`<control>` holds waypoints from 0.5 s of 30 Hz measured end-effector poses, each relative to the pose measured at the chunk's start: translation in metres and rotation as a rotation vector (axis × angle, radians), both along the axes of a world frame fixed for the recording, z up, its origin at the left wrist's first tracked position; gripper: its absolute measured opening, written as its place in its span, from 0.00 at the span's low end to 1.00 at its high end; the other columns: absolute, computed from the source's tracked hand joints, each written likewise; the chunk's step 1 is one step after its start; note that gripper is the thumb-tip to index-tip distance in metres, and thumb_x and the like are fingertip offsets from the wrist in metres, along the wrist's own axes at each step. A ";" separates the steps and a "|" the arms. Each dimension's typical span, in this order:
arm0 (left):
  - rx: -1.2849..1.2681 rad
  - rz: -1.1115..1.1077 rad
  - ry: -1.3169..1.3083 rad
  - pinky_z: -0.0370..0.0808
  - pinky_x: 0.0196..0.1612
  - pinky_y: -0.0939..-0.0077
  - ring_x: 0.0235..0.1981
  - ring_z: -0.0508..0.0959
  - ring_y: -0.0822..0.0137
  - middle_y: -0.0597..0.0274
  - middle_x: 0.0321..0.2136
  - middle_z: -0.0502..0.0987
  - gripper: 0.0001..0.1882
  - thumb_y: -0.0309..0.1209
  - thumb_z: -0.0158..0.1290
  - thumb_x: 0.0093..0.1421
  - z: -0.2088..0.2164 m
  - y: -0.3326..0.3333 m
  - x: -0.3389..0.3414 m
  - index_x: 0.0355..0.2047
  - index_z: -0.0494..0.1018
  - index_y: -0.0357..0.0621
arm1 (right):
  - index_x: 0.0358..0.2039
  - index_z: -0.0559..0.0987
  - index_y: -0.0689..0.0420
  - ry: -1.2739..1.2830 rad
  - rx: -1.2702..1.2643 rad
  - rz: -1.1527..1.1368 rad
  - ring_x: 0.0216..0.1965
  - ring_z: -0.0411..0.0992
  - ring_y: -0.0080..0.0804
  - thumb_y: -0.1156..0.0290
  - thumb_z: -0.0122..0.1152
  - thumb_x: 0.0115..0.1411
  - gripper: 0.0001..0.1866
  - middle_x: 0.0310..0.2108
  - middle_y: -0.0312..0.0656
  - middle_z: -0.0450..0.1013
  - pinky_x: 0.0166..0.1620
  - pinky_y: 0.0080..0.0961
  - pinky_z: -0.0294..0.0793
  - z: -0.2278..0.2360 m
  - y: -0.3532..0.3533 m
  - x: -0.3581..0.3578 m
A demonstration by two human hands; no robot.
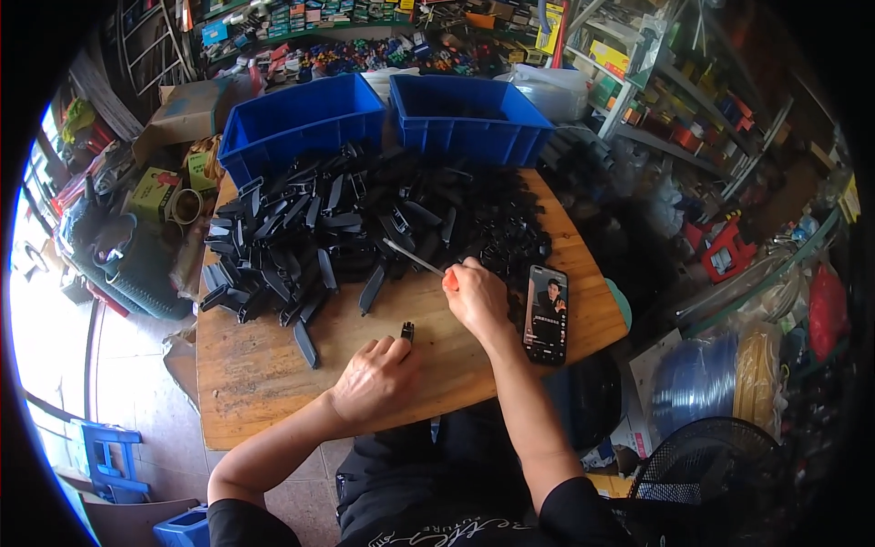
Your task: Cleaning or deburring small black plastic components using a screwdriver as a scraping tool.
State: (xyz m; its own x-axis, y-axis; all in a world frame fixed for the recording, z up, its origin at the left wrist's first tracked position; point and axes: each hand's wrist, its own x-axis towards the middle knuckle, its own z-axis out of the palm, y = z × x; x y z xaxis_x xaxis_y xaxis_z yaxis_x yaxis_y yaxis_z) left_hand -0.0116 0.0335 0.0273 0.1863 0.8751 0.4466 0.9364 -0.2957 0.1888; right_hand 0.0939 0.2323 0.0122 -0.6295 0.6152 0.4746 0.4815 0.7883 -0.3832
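Note:
Near the front of the wooden table, my left hand [372, 376] is closed around a small black plastic part [407, 332], whose end sticks out past the fingers. My right hand [476, 296] grips a screwdriver [417, 259] by its orange handle, the metal shaft pointing up and left toward the pile. A large heap of long black plastic pieces [337, 221] covers the left and middle of the table. Smaller black parts [510, 228] are piled at its right side. The left palm hides most of the held part.
Two blue bins [305, 123] stand behind the heap. A phone [546, 314] with a lit screen lies right of my right forearm on the wooden table [264, 383]. A black mesh fan guard [706, 460] is at lower right, a blue stool [111, 460] at lower left. Loaded shelves surround the table.

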 end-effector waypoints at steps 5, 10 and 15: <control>-0.033 -0.021 -0.123 0.73 0.39 0.66 0.34 0.72 0.57 0.55 0.33 0.68 0.16 0.27 0.55 0.45 -0.001 -0.008 -0.001 0.36 0.70 0.37 | 0.23 0.75 0.57 -0.031 -0.028 0.056 0.31 0.73 0.49 0.71 0.62 0.51 0.06 0.27 0.45 0.72 0.33 0.40 0.73 -0.002 0.005 -0.001; -0.068 -0.032 -0.156 0.73 0.39 0.66 0.35 0.72 0.57 0.54 0.35 0.68 0.18 0.26 0.55 0.44 -0.004 -0.012 0.000 0.38 0.70 0.36 | 0.24 0.75 0.59 -0.113 -0.074 0.076 0.30 0.72 0.51 0.69 0.62 0.52 0.07 0.27 0.46 0.71 0.33 0.40 0.73 0.004 -0.011 0.003; -0.009 -0.074 -0.228 0.74 0.40 0.67 0.36 0.73 0.57 0.54 0.38 0.69 0.21 0.25 0.56 0.44 -0.005 -0.012 0.000 0.41 0.71 0.36 | 0.25 0.74 0.60 -0.098 -0.122 0.107 0.31 0.72 0.52 0.69 0.61 0.52 0.08 0.28 0.47 0.71 0.34 0.41 0.72 0.008 -0.023 0.005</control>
State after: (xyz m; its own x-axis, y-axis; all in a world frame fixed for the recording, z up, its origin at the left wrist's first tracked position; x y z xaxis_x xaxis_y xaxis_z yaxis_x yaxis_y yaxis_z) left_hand -0.0119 0.0214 0.0223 0.1455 0.8671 0.4764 0.8453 -0.3592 0.3956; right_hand 0.0993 0.2096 0.0206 -0.7341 0.5912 0.3340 0.4366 0.7877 -0.4347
